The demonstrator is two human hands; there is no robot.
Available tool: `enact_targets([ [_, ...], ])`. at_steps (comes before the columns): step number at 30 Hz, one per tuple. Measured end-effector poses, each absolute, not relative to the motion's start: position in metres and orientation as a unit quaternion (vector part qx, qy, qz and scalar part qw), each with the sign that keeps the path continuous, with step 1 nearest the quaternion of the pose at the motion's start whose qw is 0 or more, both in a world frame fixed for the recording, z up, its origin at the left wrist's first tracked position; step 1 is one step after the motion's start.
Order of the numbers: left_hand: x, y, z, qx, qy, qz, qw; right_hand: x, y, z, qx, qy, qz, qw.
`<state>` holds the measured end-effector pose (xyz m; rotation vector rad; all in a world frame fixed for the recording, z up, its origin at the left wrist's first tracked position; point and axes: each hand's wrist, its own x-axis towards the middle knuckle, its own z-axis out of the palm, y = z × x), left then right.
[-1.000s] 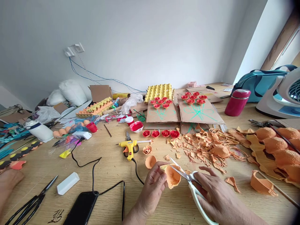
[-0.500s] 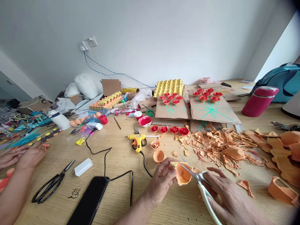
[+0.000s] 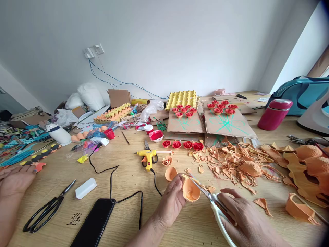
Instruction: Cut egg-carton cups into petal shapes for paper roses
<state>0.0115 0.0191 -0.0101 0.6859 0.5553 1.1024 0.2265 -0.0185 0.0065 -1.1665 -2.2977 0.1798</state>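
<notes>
Between the thumb and fingers of my left hand (image 3: 170, 200) is an orange egg-carton cup (image 3: 191, 192), its hollow turned toward me. My right hand (image 3: 240, 214) grips white-handled scissors (image 3: 223, 224), whose blades lie at the cup's upper rim, where a thin strip of carton hangs partly cut. Just beyond my left hand sits another orange cup (image 3: 170, 174). Behind it stands an orange carton flower (image 3: 167, 161). A yellow glue gun (image 3: 147, 158) lies to the left of these, with dark-handled scissors partly under it.
A heap of orange carton scraps (image 3: 231, 161) lies on the right. Red flowers (image 3: 187, 145) line up before cardboard sheets (image 3: 228, 125). A black phone (image 3: 92, 223), black scissors (image 3: 48, 209) and a white block (image 3: 86, 188) lie left. Another person's hand (image 3: 16, 180) is at far left.
The scissors have trimmed farther along the cup's rim, which looks rounder and smoother now. The whole view has shifted slightly. At far left, the other person's hand has moved off an orange piece.
</notes>
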Motion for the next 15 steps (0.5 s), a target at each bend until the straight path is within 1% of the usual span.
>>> enact_targets([
  [4, 0.012, 0.018, -0.014, 0.404, 0.228, 0.512, 0.723, 0.227, -0.016, 0.002, -0.461, -0.84, 0.058, 0.281],
  [9, 0.017, 0.016, -0.011, 0.489, 0.276, 0.525, 0.64, 0.227, -0.015, -0.001, -0.465, -0.838, 0.04, 0.282],
  [15, 0.015, 0.015, -0.014, 0.538, 0.28, 0.513, 0.607, 0.229, -0.015, -0.007, -0.471, -0.849, 0.026, 0.238],
])
